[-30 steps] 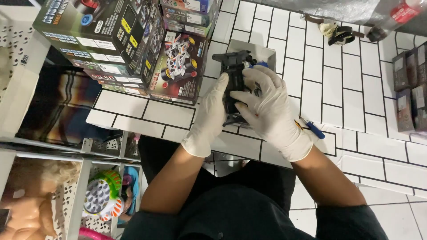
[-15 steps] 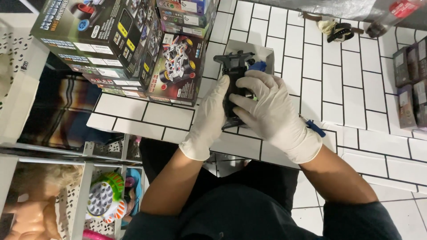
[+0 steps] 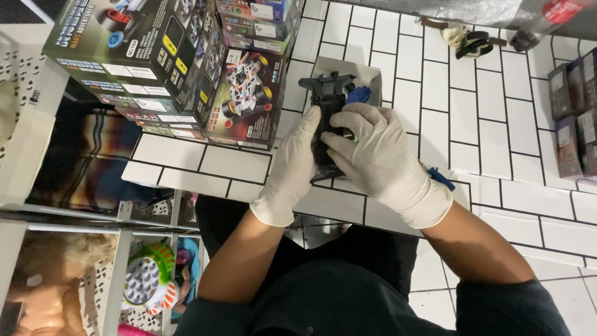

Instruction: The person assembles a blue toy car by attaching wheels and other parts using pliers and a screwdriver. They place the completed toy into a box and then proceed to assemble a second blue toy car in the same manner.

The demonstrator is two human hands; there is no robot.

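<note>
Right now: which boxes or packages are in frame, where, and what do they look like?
Large toy box: top left, dark green-black, picture panels.
Smaller toy box: beside it, red-dark, toy vehicle picture.
Open white box: behind the black toy held by left hand and right hand.
Dark packs: right edge, stacked.

My hands sit at centre, the left hand (image 3: pixel 292 171) just left of the right hand (image 3: pixel 382 162), both on the toy (image 3: pixel 326 99) between them. An open box (image 3: pixel 367 74) lies behind the toy. Stacked boxes (image 3: pixel 168 62) stand to the left, small packs (image 3: pixel 572 118) far right.
</note>
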